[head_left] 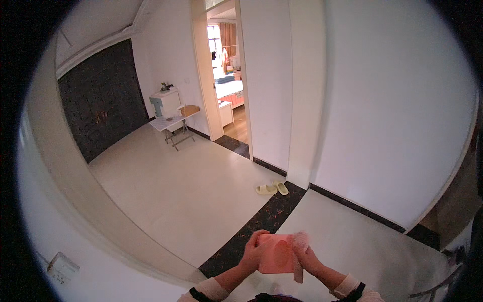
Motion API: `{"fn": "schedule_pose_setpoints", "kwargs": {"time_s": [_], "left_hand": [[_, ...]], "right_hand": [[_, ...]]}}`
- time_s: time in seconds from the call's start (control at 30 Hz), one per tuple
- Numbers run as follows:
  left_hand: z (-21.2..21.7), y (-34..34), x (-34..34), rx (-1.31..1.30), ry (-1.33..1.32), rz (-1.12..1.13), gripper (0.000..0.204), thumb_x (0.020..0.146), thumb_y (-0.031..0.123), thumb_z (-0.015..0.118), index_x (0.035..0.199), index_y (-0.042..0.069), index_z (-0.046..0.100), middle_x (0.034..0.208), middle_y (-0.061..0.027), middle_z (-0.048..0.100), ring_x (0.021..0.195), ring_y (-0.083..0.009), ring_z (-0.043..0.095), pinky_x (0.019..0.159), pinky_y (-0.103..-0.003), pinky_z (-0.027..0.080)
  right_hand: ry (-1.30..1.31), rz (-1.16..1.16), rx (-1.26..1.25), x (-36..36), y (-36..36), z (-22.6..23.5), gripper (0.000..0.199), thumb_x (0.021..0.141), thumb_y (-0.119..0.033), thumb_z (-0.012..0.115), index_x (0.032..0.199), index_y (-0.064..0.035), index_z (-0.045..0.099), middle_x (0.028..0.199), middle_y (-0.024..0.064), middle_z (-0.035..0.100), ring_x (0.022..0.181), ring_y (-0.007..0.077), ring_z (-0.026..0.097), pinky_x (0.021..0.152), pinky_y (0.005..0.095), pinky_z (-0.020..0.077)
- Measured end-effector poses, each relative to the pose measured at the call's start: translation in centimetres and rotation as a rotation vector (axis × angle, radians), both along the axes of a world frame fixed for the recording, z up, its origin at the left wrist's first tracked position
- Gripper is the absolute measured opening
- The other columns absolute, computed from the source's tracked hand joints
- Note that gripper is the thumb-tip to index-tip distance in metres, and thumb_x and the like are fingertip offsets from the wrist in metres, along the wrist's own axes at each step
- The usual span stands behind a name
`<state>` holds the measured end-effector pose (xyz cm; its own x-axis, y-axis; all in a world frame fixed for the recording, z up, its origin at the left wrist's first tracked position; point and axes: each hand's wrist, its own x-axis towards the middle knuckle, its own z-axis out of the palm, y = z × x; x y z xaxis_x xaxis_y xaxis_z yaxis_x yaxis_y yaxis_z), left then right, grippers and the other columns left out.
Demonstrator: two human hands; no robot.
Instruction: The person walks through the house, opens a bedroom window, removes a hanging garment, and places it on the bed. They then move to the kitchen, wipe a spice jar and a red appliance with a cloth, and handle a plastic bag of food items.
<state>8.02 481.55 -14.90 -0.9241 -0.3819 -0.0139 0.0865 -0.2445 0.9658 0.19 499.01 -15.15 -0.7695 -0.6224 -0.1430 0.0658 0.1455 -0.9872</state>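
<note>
Head view: far left, dark double door [103, 95], then small folding table [173, 122] with cardboard box [189, 109]; pale slippers [272, 189] on floor mid-frame; low centre, left hand [253, 253] grips left edge of pink box [276, 254]; right hand [307, 257] holds right edge, pressing pinkish cloth [300, 246] against it

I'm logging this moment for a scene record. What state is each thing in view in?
pink box: held upright between both hands, oval opening facing the camera.
left hand: gripping the box's left edge.
right hand: on the box's right edge, with a pale cloth.
pale cloth: bunched, hanging at the box's right side.
slippers: paired on the floor by the wall.
folding table: unfolded, loaded.
</note>
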Motion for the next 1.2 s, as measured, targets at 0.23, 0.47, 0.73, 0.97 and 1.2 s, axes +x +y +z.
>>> {"fn": "schedule_pose_setpoints", "kwargs": {"time_s": [0.23,0.47,0.73,0.97,1.2], "left_hand": [[0.1,-7.4,-6.4,0.264,-0.043,0.248,0.039,0.083,0.015,0.059,0.117,0.006,0.042,0.105,-0.0088,0.053,0.086,-0.0156,0.055,0.07,-0.029,0.05],[-3.6,-16.9,-12.5,-0.034,-0.154,0.199,0.044,0.084,0.022,0.059,0.121,0.011,0.039,0.108,-0.01,0.052,0.098,-0.0195,0.051,0.081,-0.034,0.046],[-2.7,-28.0,-20.3,-0.027,-0.063,0.348,0.041,0.082,0.024,0.063,0.117,0.01,0.048,0.11,-0.0076,0.052,0.104,-0.0169,0.048,0.089,-0.033,0.041],[-1.7,-38.0,-18.6,0.06,0.004,0.691,0.044,0.083,0.022,0.063,0.119,0.01,0.042,0.105,-0.0097,0.052,0.096,-0.0167,0.052,0.077,-0.03,0.048],[-2.4,-46.0,-17.7,-0.119,-0.202,0.776,0.053,0.08,0.03,0.066,0.115,0.004,0.036,0.102,-0.0128,0.052,0.098,-0.0175,0.05,0.082,-0.032,0.044]], "right_hand": [[-0.082,0.339,0.175,-7.8,-7.8,-2.2,0.058,0.09,-0.04,0.047,0.131,-0.0018,0.033,0.119,0.0117,0.045,0.111,0.0187,0.041,0.095,0.0341,0.0332],[0.07,0.361,-0.2,-17.8,-18.9,-3.6,0.051,0.09,-0.034,0.05,0.128,-0.0015,0.037,0.129,0.0086,0.037,0.12,0.0176,0.033,0.1,0.0329,0.028],[0.175,0.483,-0.094,-27.6,-32.2,-3.0,0.041,0.093,-0.029,0.043,0.121,0.0005,0.04,0.121,0.0125,0.039,0.115,0.0211,0.036,0.099,0.034,0.0264],[-0.183,0.707,0.039,-27.6,-44.3,-6.2,0.054,0.092,-0.029,0.048,0.133,0.0,0.028,0.129,0.0127,0.037,0.118,0.021,0.036,0.098,0.0326,0.0292],[-0.272,0.794,-0.064,-30.0,-58.3,-4.8,0.042,0.089,-0.029,0.054,0.119,-0.0002,0.044,0.111,0.0066,0.049,0.102,0.0155,0.046,0.088,0.0313,0.0383]]}}
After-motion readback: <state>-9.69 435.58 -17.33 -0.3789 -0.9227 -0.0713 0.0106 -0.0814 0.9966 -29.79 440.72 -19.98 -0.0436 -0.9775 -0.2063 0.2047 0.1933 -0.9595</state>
